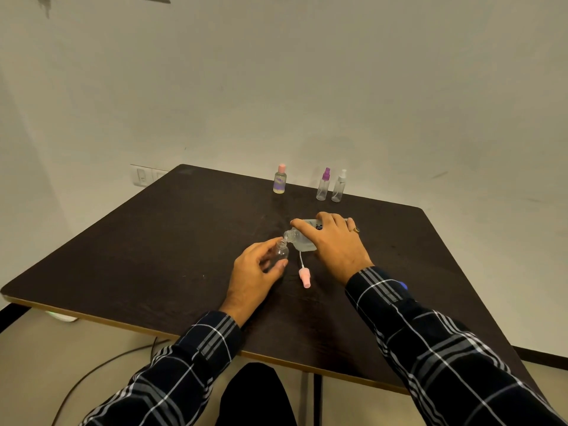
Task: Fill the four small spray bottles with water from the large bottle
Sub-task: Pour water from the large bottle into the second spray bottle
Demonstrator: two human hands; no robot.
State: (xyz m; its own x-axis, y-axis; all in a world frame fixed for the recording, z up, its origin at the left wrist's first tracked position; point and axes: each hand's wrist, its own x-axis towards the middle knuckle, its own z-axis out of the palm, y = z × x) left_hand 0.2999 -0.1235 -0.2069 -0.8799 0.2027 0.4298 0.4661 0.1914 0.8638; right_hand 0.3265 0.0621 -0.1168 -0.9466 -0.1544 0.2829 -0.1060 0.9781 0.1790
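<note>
The large bottle (302,238), clear and uncapped, is lying tipped in the right grip (333,241), whose fingers are curling over its body. Clear liquid is gathering along its lower side, and its open mouth is hanging just above the neck of a small spray bottle (281,252). The left grip (256,272) is grasping this small clear bottle, a little tilted, near the middle of the desk (153,241); how much water is inside it, I cannot tell. At the far edge three more bottles are standing upright: a pink-capped bottle (280,182) carrying yellowish liquid, then, close together, a purple-topped spray bottle (322,187) and a white-topped spray bottle (338,189), both looking transparent. The dark desk is standing against a pale wall (276,87) with a socket plate (143,176). A cable (107,364) is running over the floor below. A pink spray head (305,276) with its thin tube is lying on the desk between the two grips.
</note>
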